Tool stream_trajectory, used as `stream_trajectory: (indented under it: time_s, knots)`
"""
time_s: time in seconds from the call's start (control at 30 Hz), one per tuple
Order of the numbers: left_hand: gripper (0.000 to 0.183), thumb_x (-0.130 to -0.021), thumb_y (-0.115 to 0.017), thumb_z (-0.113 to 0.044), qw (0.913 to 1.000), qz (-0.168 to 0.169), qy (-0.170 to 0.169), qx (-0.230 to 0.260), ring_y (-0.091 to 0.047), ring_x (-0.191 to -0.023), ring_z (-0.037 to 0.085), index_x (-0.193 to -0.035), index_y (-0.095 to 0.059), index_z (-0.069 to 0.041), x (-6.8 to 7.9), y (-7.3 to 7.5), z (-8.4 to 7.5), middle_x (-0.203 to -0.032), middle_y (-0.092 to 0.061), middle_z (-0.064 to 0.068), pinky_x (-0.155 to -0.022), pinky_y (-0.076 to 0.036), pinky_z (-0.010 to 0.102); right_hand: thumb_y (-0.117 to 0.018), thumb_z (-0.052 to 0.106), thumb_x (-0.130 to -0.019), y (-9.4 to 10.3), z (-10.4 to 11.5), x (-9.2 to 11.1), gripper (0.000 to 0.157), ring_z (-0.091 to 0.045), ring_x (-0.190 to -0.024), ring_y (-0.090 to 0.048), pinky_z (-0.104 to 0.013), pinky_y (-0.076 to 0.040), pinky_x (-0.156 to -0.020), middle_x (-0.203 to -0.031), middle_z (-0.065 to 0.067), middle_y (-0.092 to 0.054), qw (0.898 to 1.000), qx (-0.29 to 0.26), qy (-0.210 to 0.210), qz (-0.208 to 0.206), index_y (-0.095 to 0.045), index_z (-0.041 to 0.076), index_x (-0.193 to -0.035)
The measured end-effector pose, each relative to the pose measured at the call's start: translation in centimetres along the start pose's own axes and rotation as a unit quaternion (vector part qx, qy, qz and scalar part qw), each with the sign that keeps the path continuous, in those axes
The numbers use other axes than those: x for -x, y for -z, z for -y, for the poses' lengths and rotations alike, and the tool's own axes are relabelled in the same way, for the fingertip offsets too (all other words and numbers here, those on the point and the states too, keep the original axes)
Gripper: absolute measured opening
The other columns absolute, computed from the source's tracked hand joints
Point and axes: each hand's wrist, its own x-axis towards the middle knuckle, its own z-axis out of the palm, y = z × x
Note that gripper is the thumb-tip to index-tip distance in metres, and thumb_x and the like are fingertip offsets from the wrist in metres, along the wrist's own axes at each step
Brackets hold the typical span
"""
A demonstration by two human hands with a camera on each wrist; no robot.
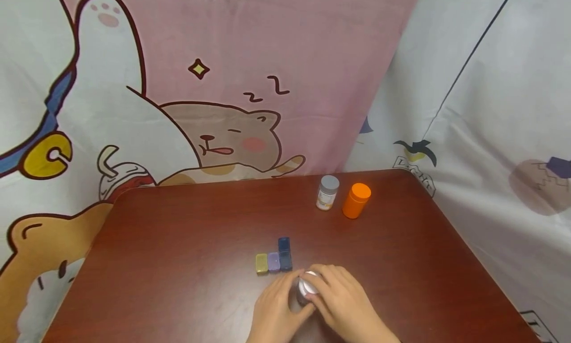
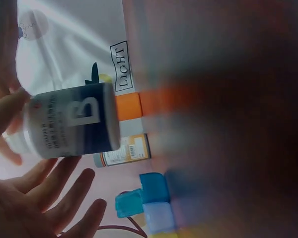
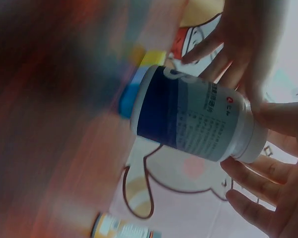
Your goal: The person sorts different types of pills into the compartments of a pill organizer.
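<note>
A white pill bottle (image 2: 72, 121) with a dark blue band and a large letter B is between both hands at the near side of the table. My right hand (image 1: 341, 296) pinches its white cap (image 1: 309, 282) between thumb and fingers. Around the bottle's body curls my left hand (image 1: 278, 303), its fingers on the far side and the thumb nearer. In the right wrist view the bottle (image 3: 188, 114) shows its printed label. Just beyond the hands lies a small pill box (image 1: 273, 262) with yellow, lilac and dark blue compartments; the blue one's lid (image 2: 129, 202) stands open.
Farther back on the brown table (image 1: 178, 234) stand a white bottle with a grey cap (image 1: 327, 192) and an orange bottle (image 1: 357, 200), side by side. Cartoon-printed cloth (image 1: 330, 60) hangs behind the table and along its right side.
</note>
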Motion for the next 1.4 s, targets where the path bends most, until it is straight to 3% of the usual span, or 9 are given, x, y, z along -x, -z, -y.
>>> stream_trajectory:
  time_s: [0.3,0.6,1.1,1.4]
  knots:
    - [0.071,-0.059,-0.081,-0.039,0.9994,0.0,0.035,0.004,-0.064,-0.093,0.017,-0.123,-0.058,-0.017,1.1,0.2,0.4,-0.108,-0.071,0.0,-0.073,-0.057,0.042,-0.065,0.032,-0.084,-0.8,2.7,-0.6,0.03,-0.013,-0.092,-0.059,-0.034,-0.053,-0.077,-0.105,0.0,-0.066,0.998,-0.027,0.034,-0.044,-0.066,0.013,-0.108]
    - [0.063,-0.063,-0.079,-0.042,0.9955,0.018,0.084,0.041,-0.064,-0.075,0.012,-0.117,-0.056,-0.016,1.7,0.8,0.7,-0.097,-0.073,0.0,-0.06,-0.055,0.033,-0.073,0.032,-0.077,-1.2,3.5,-0.8,0.037,-0.009,-0.09,-0.058,-0.03,-0.053,-0.077,-0.104,0.002,-0.067,0.997,-0.061,0.016,-0.05,-0.066,0.014,-0.109]
    - [0.054,-0.061,-0.08,-0.039,0.9918,0.066,0.109,0.011,-0.061,-0.085,0.011,-0.108,-0.062,-0.02,2.4,1.0,1.3,-0.098,-0.066,-0.006,-0.067,-0.055,0.039,-0.076,0.037,-0.073,-2.9,4.1,-0.1,0.037,-0.005,-0.087,-0.057,-0.027,-0.053,-0.074,-0.101,0.008,-0.066,0.998,-0.054,-0.005,-0.017,-0.067,0.018,-0.104]
    - [0.055,-0.06,-0.081,-0.036,0.9903,0.076,0.116,0.011,-0.061,-0.084,0.013,-0.109,-0.062,-0.019,2.4,0.9,1.5,-0.102,-0.065,-0.004,-0.065,-0.056,0.039,-0.073,0.038,-0.076,-3.5,4.2,0.3,0.036,-0.006,-0.085,-0.057,-0.03,-0.055,-0.07,-0.1,0.008,-0.065,0.998,-0.056,-0.019,-0.002,-0.066,0.018,-0.105]
